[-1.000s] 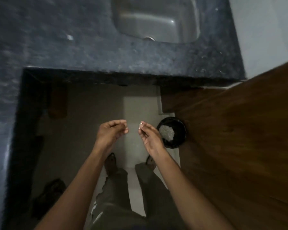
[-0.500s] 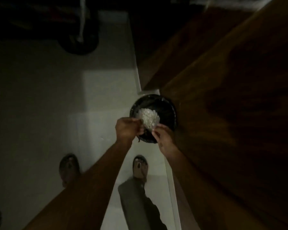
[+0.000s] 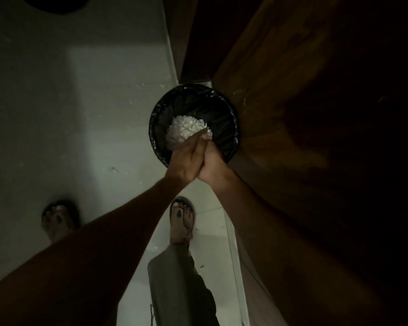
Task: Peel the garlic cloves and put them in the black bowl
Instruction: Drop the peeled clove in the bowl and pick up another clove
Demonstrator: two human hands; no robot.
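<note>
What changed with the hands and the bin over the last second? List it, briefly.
The left hand and right hand went from apart at waist height down to the black-lined bin, and now press palm to palm over it. The view tilted from the counter down to the floor. The bin, with its white pile of peels, stayed beside the wooden cabinet.

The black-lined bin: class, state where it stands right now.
In the head view the black-lined bin stands on the pale floor, against the wooden cabinet on its right, beneath both pressed-together hands.
</note>
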